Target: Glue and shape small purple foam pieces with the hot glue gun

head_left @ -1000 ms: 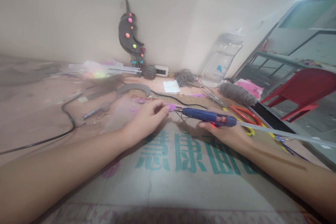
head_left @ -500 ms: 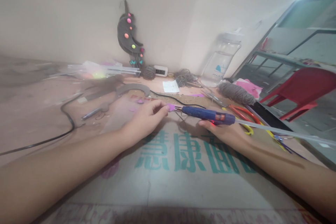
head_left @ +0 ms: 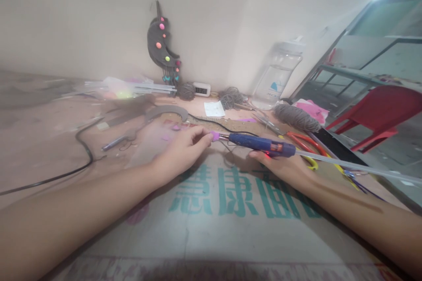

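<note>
My left hand (head_left: 193,142) pinches a small purple piece (head_left: 215,135) between thumb and fingertips; its material is too small to tell. The metal nozzle of a blue glue gun (head_left: 253,142) meets the piece's right side. Wrapped around the gun's handle, mostly hidden below the body, is my right hand (head_left: 280,164). A red light glows under the gun, and a long clear glue stick (head_left: 349,164) runs out of its back end. Small purple scraps (head_left: 176,127) lie just beyond my left hand.
Scissors with orange handles (head_left: 305,140) and a grey yarn roll (head_left: 296,117) lie to the right. Behind stand a water bottle (head_left: 277,74) and a small digital clock (head_left: 201,89). A grey crescent ornament (head_left: 158,44) hangs on the wall. A black cable (head_left: 87,153) crosses the left side.
</note>
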`<state>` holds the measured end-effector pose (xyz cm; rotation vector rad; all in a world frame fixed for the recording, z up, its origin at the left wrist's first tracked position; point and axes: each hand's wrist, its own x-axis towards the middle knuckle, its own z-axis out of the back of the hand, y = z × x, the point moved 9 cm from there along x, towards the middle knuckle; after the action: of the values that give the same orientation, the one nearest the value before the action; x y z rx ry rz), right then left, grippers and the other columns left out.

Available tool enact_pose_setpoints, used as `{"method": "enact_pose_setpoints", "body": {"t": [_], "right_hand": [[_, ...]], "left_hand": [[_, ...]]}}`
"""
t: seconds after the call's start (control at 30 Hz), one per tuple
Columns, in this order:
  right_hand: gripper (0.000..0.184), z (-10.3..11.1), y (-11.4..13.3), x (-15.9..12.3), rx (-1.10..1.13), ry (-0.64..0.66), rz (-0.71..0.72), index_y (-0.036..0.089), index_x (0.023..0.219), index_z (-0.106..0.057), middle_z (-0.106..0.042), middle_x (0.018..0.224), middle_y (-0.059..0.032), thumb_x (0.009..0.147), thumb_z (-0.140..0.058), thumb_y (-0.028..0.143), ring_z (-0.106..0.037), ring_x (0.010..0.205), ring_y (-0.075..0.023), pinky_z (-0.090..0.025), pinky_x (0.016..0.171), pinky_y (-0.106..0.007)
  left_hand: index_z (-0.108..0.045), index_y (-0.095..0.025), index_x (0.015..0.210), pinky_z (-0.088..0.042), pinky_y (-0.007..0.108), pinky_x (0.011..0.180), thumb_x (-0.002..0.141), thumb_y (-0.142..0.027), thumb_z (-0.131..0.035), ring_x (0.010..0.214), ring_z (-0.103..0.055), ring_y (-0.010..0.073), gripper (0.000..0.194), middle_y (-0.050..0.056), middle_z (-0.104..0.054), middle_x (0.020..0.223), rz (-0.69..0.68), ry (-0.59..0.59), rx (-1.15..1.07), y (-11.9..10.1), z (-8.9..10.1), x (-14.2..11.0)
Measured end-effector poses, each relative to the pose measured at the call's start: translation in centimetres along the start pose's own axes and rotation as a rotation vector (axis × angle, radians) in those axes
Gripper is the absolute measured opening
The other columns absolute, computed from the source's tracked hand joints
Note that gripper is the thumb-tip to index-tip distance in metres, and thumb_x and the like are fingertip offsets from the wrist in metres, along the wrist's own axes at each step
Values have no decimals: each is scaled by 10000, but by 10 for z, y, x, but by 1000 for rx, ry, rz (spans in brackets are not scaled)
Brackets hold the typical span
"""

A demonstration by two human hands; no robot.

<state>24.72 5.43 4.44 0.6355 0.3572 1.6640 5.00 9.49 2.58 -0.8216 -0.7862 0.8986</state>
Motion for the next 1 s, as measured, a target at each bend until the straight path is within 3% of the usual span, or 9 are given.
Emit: {"method": "enact_pose_setpoints", "body": {"t": [0.33, 0.63, 1.0], "right_hand": [[201, 2, -7, 1, 7, -66, 16, 255, 707, -579, -660, 699, 16, 774, -644, 432, -627, 659, -203, -493, 581, -296], [225, 1, -6, 1, 16, -34, -7, 270, 725, -580, -667, 710, -3, 785, -631, 481, -632, 694, -228, -502, 613, -317], [232, 0, -6, 0, 49, -21, 8, 242, 725, -590, -637, 689, 9, 794, -640, 457, -593, 647, -186, -465, 588, -286]], "left_hand": [[-515, -182, 731, -322, 237, 522, 921, -398, -466, 558, -432, 125, 292, -30, -492, 607, -8, 9, 25, -2, -1, 0], [-516, -179, 740, -313, 234, 517, 934, -388, -458, 555, -430, 117, 290, -36, -473, 606, -38, 20, 51, 0, -3, 0], [-523, -182, 736, -315, 230, 506, 925, -380, -468, 545, -440, 119, 279, -38, -484, 580, -16, 28, 24, 0, -4, 1]]}}
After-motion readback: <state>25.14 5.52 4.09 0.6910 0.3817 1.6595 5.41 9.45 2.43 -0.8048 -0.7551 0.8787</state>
